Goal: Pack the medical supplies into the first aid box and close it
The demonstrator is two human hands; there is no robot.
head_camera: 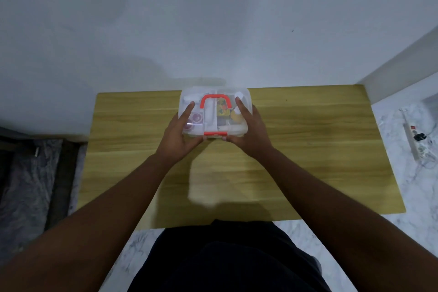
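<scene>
A clear plastic first aid box (214,95) with a red handle (214,100) and a red front latch (215,133) rests at the far middle of the wooden table (308,140). Its lid lies down over the box. Through the lid I see supplies: a purple-capped jar (197,118), a yellow patterned packet (222,108), a yellow round item (235,116) and white items. My left hand (180,136) grips the box's left side, fingers on the lid. My right hand (248,129) grips the right side, with thumbs of both hands near the latch.
A white wall rises right behind the table. A power strip (413,138) with cables lies on the marble floor at the right. Dark furniture and a grey cloth (28,185) stand at the left. My dark-clothed lap (225,258) is at the table's near edge.
</scene>
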